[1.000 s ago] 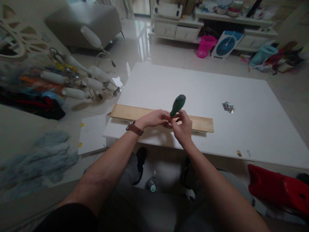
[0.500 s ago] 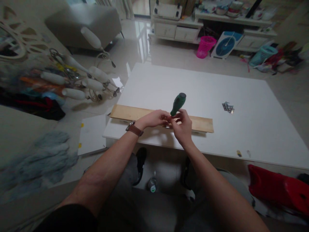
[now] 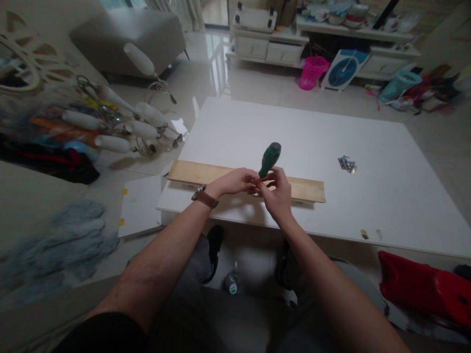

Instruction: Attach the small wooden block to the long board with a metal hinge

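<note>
A screwdriver (image 3: 270, 159) with a green handle stands tilted, its handle up, over a narrow wooden board (image 3: 198, 172) lying on the white panel. My right hand (image 3: 276, 195) has its fingers closed at the lower end of the handle. Close against it, my left hand (image 3: 241, 180) is pinched by the screwdriver's shaft; what its fingertips hold is hidden. Just under the fingers a small shiny metal piece (image 3: 255, 193) shows at the board's near edge. The screwdriver's tip is covered by my hands.
Several metal hinges (image 3: 348, 164) lie on the white panel (image 3: 294, 127) at the right. Near its front edge are a small yellow-black item (image 3: 364, 234) and a clear bit (image 3: 379, 234). A bottle (image 3: 232, 283) stands on the floor between my feet. A lamp (image 3: 143, 122) lies at left.
The screwdriver's handle has shifted very slightly to the left, and my right hand a little with it. Both hands stay at the same spot on the board.
</note>
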`<state>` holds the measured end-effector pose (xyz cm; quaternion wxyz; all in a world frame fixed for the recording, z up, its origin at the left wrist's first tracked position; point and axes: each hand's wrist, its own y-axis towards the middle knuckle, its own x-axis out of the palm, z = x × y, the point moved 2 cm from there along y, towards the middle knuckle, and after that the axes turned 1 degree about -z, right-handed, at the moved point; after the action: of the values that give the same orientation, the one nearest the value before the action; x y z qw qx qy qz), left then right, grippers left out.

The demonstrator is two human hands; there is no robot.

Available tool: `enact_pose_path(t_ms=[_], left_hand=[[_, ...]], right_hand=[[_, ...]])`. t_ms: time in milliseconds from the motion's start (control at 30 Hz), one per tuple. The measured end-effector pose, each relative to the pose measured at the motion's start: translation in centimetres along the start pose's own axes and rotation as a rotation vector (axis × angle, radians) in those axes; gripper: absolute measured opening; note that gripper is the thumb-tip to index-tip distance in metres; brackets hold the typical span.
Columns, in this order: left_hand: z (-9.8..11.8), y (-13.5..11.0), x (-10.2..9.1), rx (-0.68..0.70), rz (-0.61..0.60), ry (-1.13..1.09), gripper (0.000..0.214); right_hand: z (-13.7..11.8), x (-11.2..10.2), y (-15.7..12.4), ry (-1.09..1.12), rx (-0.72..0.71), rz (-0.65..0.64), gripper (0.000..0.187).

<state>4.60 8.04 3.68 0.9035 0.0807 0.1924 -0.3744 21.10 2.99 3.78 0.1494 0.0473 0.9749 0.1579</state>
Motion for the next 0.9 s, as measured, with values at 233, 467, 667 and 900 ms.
enact_pose_path(t_ms=[233,467,667,900], left_hand=[[0.18,0.03,-0.19,0.036,-0.033,-0.029,0.007],[0.05,-0.01,-0.09,0.033,-0.013,-0.045,0.006],[0.33,0.01,-0.24,0.026,-0.001,-0.027,0.008],[0.41,0.06,-0.25,0.041,-0.030,-0.018,0.008]], right_hand=[[-0.06,-0.07,-0.17,-0.009,-0.013,0.007,0.026],[-0.20,-0.03,0.04,-0.001,-0.006,-0.012,0.028],[-0.09,-0.08,0.04,-0.024,-0.004,0.031,0.028],[-0.20,-0.13,-0.10,0.000,-0.021,-0.006,0.029]])
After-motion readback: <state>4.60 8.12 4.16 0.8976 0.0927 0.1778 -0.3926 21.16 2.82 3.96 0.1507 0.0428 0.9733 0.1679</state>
